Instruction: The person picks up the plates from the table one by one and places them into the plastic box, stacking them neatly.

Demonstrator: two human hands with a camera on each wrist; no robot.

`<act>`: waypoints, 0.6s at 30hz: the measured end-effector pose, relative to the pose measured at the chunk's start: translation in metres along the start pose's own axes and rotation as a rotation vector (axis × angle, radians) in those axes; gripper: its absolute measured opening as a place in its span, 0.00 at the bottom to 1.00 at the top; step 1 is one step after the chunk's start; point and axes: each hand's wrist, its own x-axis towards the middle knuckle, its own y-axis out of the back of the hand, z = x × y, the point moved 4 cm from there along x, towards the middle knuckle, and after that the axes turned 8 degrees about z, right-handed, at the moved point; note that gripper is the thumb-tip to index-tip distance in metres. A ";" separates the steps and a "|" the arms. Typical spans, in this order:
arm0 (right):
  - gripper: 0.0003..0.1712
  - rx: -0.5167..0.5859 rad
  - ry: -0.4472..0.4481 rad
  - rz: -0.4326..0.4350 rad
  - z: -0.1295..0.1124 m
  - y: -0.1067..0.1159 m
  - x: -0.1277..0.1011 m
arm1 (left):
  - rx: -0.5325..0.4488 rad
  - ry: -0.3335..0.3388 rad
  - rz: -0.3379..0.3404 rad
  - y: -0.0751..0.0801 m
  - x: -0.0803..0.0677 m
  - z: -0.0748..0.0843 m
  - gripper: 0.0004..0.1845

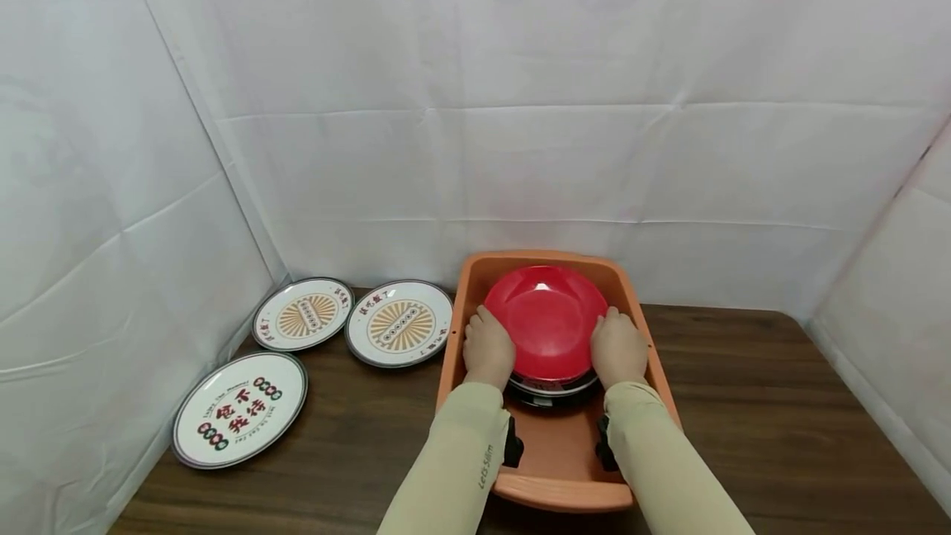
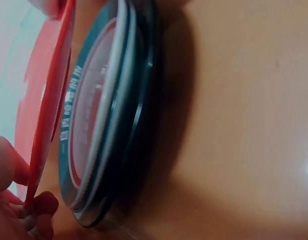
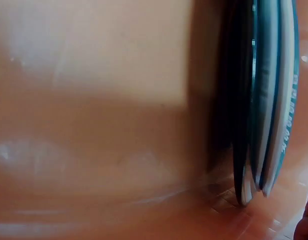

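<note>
Orange tub (image 1: pixel 637 295) walls beside hands (image 1: pixel 553 347)

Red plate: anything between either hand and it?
Nothing visible. The left hand and right hand already grip the red plate by its opposite edges, on top of the plate stack in the orange bin.

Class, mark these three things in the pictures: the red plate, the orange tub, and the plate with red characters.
red plate (image 1: pixel 546 320), head view, middle of its upper face
orange tub (image 1: pixel 562 492), head view, near rim
plate with red characters (image 1: pixel 239 408), head view, printed middle
</note>
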 end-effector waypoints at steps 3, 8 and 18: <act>0.16 -0.008 0.009 -0.022 0.000 -0.002 -0.001 | 0.044 -0.038 0.005 -0.003 -0.002 0.000 0.24; 0.18 0.001 -0.007 -0.052 0.002 -0.006 0.000 | -0.004 -0.030 -0.052 -0.008 -0.003 -0.002 0.29; 0.16 -0.028 0.004 -0.116 0.002 -0.013 -0.001 | -0.065 -0.018 -0.087 -0.010 -0.001 -0.004 0.32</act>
